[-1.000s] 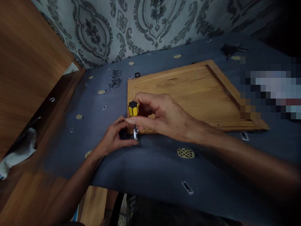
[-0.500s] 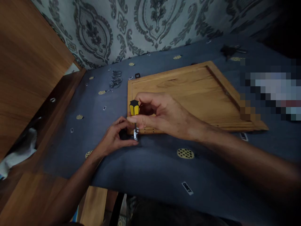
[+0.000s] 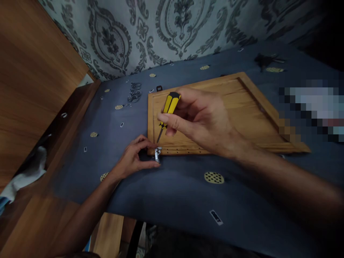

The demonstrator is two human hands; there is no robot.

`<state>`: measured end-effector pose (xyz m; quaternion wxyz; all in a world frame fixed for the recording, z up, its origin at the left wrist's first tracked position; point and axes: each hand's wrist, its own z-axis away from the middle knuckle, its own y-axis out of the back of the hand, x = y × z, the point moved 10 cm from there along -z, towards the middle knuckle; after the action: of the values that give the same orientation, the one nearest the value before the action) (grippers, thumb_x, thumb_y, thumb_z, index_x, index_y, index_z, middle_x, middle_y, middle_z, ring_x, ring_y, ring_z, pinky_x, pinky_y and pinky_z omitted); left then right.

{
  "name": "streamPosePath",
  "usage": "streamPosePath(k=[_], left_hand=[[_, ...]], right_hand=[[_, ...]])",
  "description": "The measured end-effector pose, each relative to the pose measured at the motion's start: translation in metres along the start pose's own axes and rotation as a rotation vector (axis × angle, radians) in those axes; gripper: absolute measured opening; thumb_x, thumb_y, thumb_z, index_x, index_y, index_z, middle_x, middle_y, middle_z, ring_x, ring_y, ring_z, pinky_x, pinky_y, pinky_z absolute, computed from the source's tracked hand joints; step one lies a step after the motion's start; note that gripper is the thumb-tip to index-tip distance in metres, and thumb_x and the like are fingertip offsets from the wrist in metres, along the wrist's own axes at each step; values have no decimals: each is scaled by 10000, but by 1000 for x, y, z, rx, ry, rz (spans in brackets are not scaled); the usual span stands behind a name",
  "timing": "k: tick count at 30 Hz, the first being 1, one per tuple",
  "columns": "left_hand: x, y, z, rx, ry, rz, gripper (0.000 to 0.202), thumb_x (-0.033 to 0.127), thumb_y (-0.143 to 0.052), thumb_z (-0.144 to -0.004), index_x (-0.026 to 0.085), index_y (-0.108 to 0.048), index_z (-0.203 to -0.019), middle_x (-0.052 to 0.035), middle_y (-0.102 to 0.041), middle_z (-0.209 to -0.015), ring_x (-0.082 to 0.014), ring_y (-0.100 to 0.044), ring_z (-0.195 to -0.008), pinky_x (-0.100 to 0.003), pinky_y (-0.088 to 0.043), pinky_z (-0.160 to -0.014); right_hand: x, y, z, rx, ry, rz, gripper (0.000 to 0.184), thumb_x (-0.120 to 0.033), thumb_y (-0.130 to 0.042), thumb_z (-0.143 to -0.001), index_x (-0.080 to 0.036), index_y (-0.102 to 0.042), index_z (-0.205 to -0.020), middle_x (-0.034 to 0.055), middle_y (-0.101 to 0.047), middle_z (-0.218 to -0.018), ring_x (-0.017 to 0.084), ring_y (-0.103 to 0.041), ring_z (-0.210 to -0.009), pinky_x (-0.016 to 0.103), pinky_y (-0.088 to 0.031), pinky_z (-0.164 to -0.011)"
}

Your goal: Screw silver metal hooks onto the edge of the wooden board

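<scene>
My right hand (image 3: 201,122) is closed round a yellow-and-black screwdriver (image 3: 171,104), held tilted with its tip pointing down and left. That tip hovers just above a small shiny metal hinge (image 3: 157,154) at the near left corner of a wooden panel (image 3: 242,118). Thumb and fingers of my left hand (image 3: 135,154) pinch the hinge against the panel's edge. Along the near edge of the panel runs a row of small dark holes, partly behind my right hand.
Small metal pieces (image 3: 134,94) lie on the dark patterned cloth (image 3: 182,193) beyond my left hand. A dark object (image 3: 266,61) sits at the far right, above a blurred-out patch. A wooden cabinet side (image 3: 32,71) rises on the left.
My right hand has lifted the screwdriver up and to the right, off the hinge, and tilted it from upright. My left hand keeps its pinch on the hinge.
</scene>
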<state>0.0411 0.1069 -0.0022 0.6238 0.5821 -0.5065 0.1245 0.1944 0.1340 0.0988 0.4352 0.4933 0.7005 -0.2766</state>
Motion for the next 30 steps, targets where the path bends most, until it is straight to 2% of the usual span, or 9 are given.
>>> streamPosePath(k=[7, 13, 20, 25, 30], left_hand=[[1, -1, 1, -6, -3, -9, 460, 536, -869, -775, 210, -729, -1067, -25, -593, -994, -184, -576, -911, -299, -469, -817], [2, -2, 0, -14, 1, -14, 453, 535, -871, -773, 208, -728, -1052, -25, -595, -989, -188, -581, -914, -304, -469, -816], [4, -1, -1, -7, -18, -27, 456, 540, -866, -777, 211, -730, -1062, -26, -605, -981, -183, -584, -887, -304, -478, -788], [2, -1, 0, -12, 5, -32, 482, 563, -860, -773, 206, -729, -1069, -37, -614, -999, -196, -598, -912, -322, -491, -815], [0, -2, 1, -27, 47, -50, 482, 553, -865, -769, 207, -729, -1076, -50, -637, -1040, -220, -619, -959, -344, -506, -856]], right_hand=[[14, -10, 4, -73, -50, -72, 306, -385, -799, -879, -239, -547, -785, -57, -571, -727, 113, -616, -578, 287, -562, -547], [28, -12, 8, -71, -140, -75, 391, -456, -819, -846, -248, -504, -741, -51, -556, -706, 130, -617, -594, 290, -562, -529], [30, -15, 10, -78, -146, -96, 381, -437, -814, -854, -249, -506, -733, -47, -556, -707, 134, -625, -594, 290, -563, -520], [30, -14, 10, -67, -126, -33, 315, -350, -756, -901, -241, -509, -739, -42, -529, -722, 128, -608, -626, 284, -542, -540], [24, -18, 11, -115, -107, 14, 306, -365, -730, -919, -238, -504, -757, -40, -549, -709, 139, -622, -651, 282, -533, -569]])
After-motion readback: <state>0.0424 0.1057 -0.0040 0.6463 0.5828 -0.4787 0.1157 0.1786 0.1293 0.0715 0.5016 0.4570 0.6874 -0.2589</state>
